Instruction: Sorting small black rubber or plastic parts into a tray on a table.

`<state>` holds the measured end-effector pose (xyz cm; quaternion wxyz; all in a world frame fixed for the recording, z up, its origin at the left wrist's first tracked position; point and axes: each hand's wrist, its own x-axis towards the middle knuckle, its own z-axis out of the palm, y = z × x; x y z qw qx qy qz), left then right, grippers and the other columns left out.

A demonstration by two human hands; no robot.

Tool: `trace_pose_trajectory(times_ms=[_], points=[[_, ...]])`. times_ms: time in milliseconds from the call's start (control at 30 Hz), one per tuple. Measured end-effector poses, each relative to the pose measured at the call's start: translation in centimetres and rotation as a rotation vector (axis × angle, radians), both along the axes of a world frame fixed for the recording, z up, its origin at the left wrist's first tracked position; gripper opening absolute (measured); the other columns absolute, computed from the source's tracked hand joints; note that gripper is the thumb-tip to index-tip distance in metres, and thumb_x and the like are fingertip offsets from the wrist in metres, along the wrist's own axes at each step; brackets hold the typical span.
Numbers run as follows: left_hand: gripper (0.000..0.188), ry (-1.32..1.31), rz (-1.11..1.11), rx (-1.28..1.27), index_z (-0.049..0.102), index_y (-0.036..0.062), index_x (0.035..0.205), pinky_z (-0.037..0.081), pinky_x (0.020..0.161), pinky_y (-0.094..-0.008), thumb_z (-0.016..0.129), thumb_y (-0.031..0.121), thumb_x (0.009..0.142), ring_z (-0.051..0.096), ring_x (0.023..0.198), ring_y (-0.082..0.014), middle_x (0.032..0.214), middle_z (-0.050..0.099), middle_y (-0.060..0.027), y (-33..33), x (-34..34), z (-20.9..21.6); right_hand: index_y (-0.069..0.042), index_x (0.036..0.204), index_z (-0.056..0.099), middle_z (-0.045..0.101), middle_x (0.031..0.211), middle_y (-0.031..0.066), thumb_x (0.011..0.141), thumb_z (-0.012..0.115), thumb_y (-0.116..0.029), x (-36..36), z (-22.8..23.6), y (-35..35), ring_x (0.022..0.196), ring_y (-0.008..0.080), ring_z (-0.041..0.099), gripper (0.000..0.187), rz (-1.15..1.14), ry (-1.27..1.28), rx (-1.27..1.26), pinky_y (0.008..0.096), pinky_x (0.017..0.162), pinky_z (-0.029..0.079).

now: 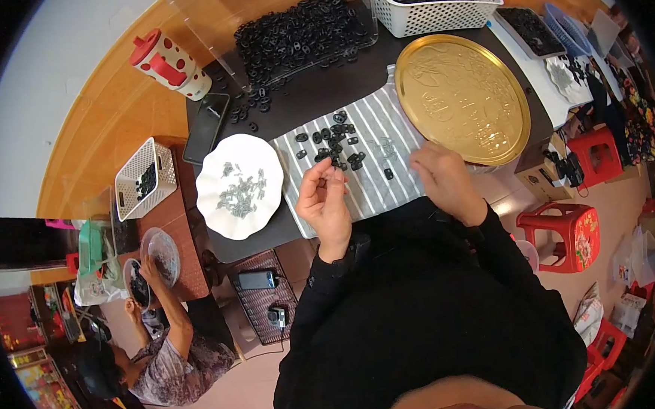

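My left hand [326, 210] is closed in a pinch at the near edge of a pile of small black oval pieces [331, 140]. What sits between its fingertips is too small to name. Over the right part of the grey-and-white striped cloth [376, 195], my right hand [450, 184] has its fingers curled together. Any thing in them is hidden. Between the hands, one black piece [389, 174] lies apart on the cloth. A few small clear pieces [386, 148] rest near the right fingertips. Left of the cloth, a white scalloped plate [257, 222] carries many more clear pieces [241, 195].
A gold oval tray [512, 92] lies at the right. Behind stand a clear bin of black pieces [298, 37] and a white basket [436, 19]. A spotted tumbler [184, 67] and a phone [206, 128] are at the left. Another person [176, 360] works beyond the table's left side.
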<state>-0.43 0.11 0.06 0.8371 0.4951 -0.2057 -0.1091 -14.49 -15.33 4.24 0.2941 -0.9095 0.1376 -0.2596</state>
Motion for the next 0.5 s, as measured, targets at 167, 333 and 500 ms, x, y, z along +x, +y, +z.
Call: trace_pose_trajectory(times_ms=[167, 333, 500], points=[[0.025, 0.028, -0.057, 0.017, 0.065, -0.0029, 0.112, 0.048, 0.061, -0.0211, 0.065, -0.005, 0.087, 0.061, 0.073, -0.0100, 0.087, 0.064, -0.0029, -1.0, -0.7, 0.8, 0.003, 0.085, 0.060, 0.053, 0.076, 0.0198, 0.078, 0.057, 0.001, -1.2, 1.2, -1.9, 0.073, 0.0387, 0.057, 0.008, -0.223, -0.085, -0.071, 0.0438, 0.062, 0.044], [0.024, 0.000, -0.130, 0.051, 0.065, -0.0019, 0.111, 0.048, 0.060, -0.0208, 0.065, -0.004, 0.087, 0.061, 0.074, -0.0087, 0.088, 0.063, -0.0007, -1.9, -1.1, 0.9, 0.003, 0.088, 0.062, 0.053, 0.080, 0.0186, 0.081, 0.057, -0.002, -0.8, 0.4, -0.9, 0.073, 0.0370, 0.059, 0.010, -0.160, 0.123, -0.212, 0.0427, 0.062, 0.046], [0.024, 0.037, -0.225, 0.033, 0.065, -0.0016, 0.111, 0.047, 0.068, -0.0199, 0.063, -0.007, 0.087, 0.059, 0.078, -0.0073, 0.093, 0.060, -0.0020, -1.6, -0.8, 0.3, 0.000, 0.087, 0.061, 0.054, 0.088, 0.0160, 0.081, 0.060, -0.005, -0.5, 0.5, 0.1, 0.073, 0.0361, 0.059, 0.008, -0.182, 0.248, -0.348, 0.0450, 0.063, 0.047]])
